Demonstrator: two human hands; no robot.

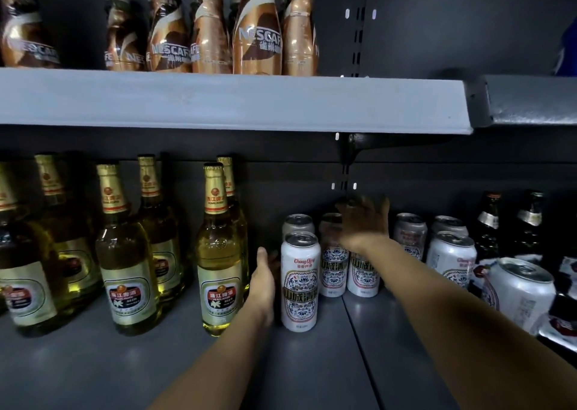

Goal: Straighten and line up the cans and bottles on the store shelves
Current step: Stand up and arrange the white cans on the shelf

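Note:
Tall white beer cans stand on the lower shelf [312, 363]. The front can [299, 281] stands nearest me, with another can [298, 222] right behind it. My left hand [265, 272] lies flat against the front can's left side, fingers straight. My right hand [365, 219] reaches deep over two further cans [363, 272], fingers spread and blurred; whether it touches a can is unclear. More white cans [451, 256] stand to the right.
Gold-capped yellow beer bottles [218, 253] fill the shelf's left half. Dark bottles [488, 225] and a large tilted can [520, 291] crowd the right. Brown coffee bottles [259, 35] stand on the upper shelf [218, 97], which overhangs the lower one.

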